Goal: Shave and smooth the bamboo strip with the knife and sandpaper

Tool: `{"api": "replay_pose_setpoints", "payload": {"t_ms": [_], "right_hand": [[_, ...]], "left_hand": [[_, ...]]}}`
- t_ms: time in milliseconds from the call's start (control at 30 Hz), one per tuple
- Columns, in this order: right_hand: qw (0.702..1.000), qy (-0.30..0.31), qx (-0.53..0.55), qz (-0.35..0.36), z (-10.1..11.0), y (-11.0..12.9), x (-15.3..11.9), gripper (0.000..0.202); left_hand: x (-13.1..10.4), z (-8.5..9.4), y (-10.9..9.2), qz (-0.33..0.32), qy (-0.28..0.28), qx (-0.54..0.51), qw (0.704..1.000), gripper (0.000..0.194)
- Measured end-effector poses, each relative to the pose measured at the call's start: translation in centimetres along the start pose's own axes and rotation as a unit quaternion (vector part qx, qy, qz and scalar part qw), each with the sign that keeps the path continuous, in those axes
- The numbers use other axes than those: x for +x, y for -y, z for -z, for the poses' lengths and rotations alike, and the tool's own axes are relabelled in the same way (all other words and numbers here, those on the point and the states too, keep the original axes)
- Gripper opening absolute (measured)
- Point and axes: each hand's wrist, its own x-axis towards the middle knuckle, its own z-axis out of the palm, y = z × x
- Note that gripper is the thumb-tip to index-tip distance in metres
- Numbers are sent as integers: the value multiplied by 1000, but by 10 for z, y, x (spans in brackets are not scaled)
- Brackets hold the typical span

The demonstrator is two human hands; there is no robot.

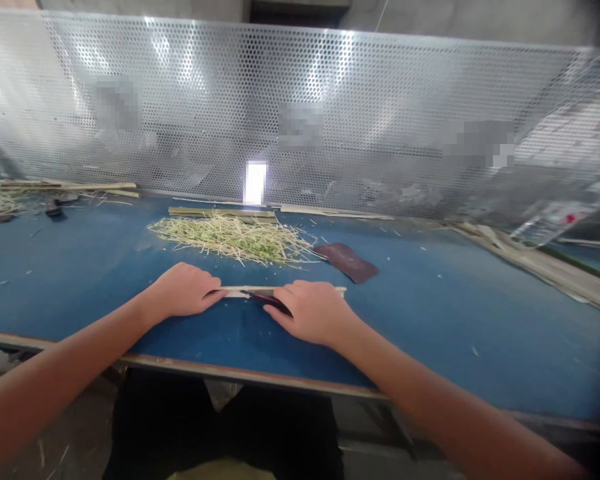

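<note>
Near the front edge of the table, my left hand [193, 290] is closed around the left end of a pale bamboo strip [235, 292]. The strip lies level, left to right, and its other end shows just beyond my right hand [313, 310]. That hand is closed on a dark reddish knife [273, 301], whose narrow dark tip lies against the strip; the fingers hide much of it. Behind both hands is a loose heap of thin pale and green bamboo shavings [235, 239]. A brown, slightly curled sheet [347, 261] lies right of the heap.
The blue tabletop [430, 320] carries scattered scraps. A greenish bamboo piece [220, 213] lies behind the heap. A perforated metal screen [380, 133] closes off the back. Long strips [530, 263] lie at right; more strips [80, 186] and shavings lie at far left.
</note>
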Motion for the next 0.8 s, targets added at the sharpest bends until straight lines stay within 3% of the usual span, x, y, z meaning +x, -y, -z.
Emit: {"api": "replay_pose_setpoints", "payload": {"t_ms": [167, 467, 800], "right_hand": [[999, 23, 23, 21, -8, 0, 1, 29], [989, 95, 68, -91, -5, 2, 4, 33], [991, 126, 16, -41, -5, 4, 8, 38]], "left_hand": [[1, -2, 2, 0, -3, -10, 1000, 48], [1, 0, 3, 18, 9, -19, 1000, 51], [3, 2, 4, 7, 8, -40, 999, 51]]}}
